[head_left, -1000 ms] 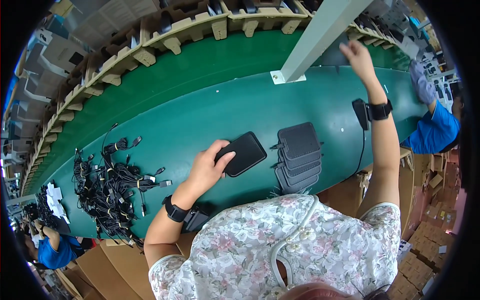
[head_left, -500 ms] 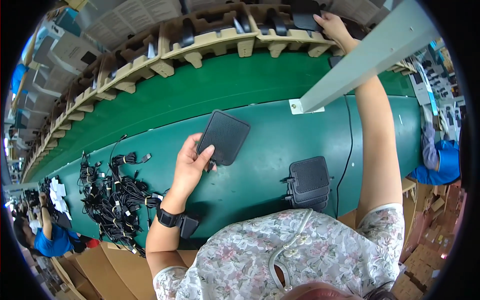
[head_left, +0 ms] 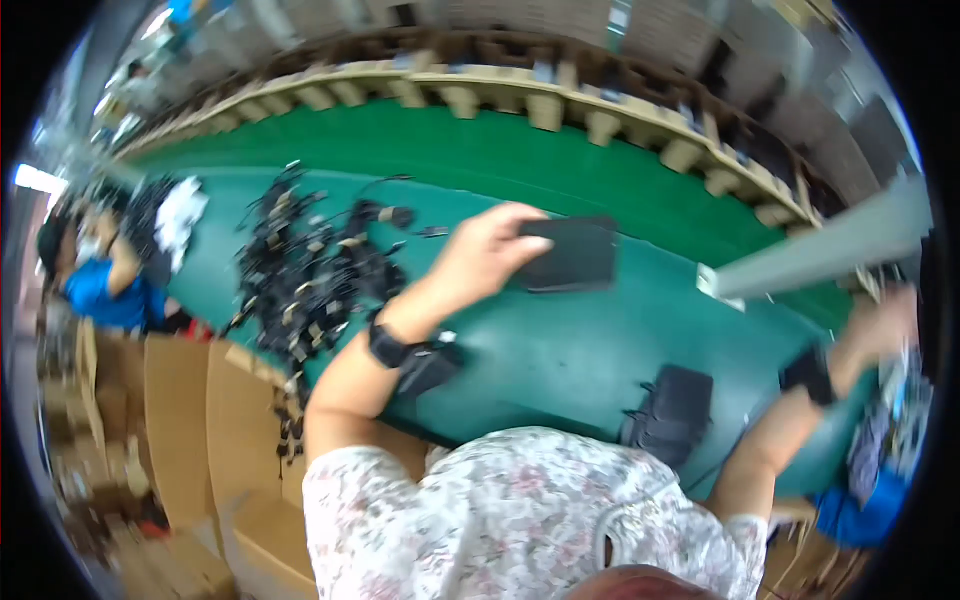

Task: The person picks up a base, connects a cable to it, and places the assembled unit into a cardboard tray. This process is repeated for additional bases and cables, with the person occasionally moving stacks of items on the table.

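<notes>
Half a second on, the right hand [head_left: 880, 325] had dropped from the wooden shelf rack [head_left: 560, 95] to the far right end of the green work table [head_left: 560, 340], and the view had swung left and blurred. Whether that hand was closed or spread could not be told through the smear. The left hand [head_left: 487, 255] was clamped on the flat black rectangular plastic pad [head_left: 572, 256], thumb over its near edge, holding it above the middle of the table, apart from the surface. A stack of similar black pads [head_left: 672, 410] sat at the table's near edge, and a tangle of black cables [head_left: 300, 265] lay toward its left end. Done well, this carry probably wanted the pad kept level and gripped by the edge, clear of the cables.
</notes>
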Action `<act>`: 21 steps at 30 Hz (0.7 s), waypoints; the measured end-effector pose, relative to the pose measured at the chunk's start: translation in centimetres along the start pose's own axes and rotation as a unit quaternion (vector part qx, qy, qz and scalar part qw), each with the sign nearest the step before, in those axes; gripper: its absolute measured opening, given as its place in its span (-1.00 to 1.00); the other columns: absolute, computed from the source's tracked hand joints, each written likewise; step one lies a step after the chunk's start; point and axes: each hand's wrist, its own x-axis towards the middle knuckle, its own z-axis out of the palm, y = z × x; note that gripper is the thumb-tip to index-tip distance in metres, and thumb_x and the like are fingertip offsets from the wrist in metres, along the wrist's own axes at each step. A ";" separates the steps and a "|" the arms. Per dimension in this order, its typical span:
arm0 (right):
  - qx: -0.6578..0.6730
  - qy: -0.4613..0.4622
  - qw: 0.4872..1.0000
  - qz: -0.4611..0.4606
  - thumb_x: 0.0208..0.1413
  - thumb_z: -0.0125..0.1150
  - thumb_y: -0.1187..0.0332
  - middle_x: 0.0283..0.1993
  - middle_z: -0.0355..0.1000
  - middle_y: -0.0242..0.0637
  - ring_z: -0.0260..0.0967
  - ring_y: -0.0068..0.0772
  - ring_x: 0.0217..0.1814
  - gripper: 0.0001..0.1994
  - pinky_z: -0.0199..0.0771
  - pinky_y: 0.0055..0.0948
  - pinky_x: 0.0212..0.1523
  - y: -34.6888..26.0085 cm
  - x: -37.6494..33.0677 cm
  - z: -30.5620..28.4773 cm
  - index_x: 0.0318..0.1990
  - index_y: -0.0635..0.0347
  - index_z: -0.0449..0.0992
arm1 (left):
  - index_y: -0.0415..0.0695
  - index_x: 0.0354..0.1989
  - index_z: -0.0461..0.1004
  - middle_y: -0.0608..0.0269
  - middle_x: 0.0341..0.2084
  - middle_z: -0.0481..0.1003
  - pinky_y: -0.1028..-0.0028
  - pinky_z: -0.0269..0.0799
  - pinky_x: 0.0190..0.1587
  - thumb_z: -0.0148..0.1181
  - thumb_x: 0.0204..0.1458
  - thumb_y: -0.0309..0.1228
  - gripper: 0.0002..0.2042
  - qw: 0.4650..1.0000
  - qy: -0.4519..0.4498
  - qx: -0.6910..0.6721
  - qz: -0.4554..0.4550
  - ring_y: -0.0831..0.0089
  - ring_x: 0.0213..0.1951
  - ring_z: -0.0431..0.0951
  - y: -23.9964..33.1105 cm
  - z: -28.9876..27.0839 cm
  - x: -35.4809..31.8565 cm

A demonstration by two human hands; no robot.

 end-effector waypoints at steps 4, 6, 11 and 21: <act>0.723 -0.018 0.627 0.291 0.15 -0.02 0.22 -0.05 0.35 -0.23 0.26 -0.45 -0.20 -0.61 0.22 -0.52 -0.21 0.9 1.8 -12.5 0.03 0.33 0.32 | -0.17 -0.24 0.24 0.24 -0.50 0.47 0.58 0.24 -0.73 0.08 0.10 -0.46 -0.84 0.986 -0.060 -0.156 -0.018 0.56 -0.71 0.44 2.2 3.5 0.7; 0.789 -0.114 0.599 0.068 0.18 -0.03 0.11 0.01 0.32 -0.24 0.21 -0.50 -0.20 -0.51 0.22 -0.53 -0.17 -6.7 3.7 -22.1 0.11 0.34 0.26 | -0.16 -0.26 0.19 0.20 -0.53 0.45 0.60 0.22 -0.74 0.06 0.12 -0.41 -0.83 0.961 -0.038 -0.273 -0.012 0.48 -0.74 0.45 3.5 3.3 -0.9; 0.889 -0.384 0.248 -0.014 0.07 0.13 0.21 0.03 0.34 -0.21 0.25 -0.51 -0.15 -0.52 0.27 -0.51 -0.16 -11.5 1.1 -25.2 0.09 0.31 0.29 | -0.19 -0.22 0.20 0.20 -0.56 0.44 0.62 0.17 -0.77 0.04 0.15 -0.34 -0.79 0.870 -0.182 -0.457 -0.042 0.50 -0.79 0.38 4.2 5.4 -3.2; 0.869 -0.460 0.181 0.019 0.13 0.06 0.37 -0.42 0.31 -0.52 0.17 -0.70 -0.50 -0.80 0.17 -0.72 -0.44 -17.2 3.4 -27.6 -0.11 0.20 0.38 | -0.20 -0.15 0.22 0.20 -0.52 0.46 0.55 0.24 -0.71 -0.02 0.17 -0.27 -0.75 0.958 -0.110 -0.255 -0.077 0.50 -0.73 0.40 1.2 1.7 -7.5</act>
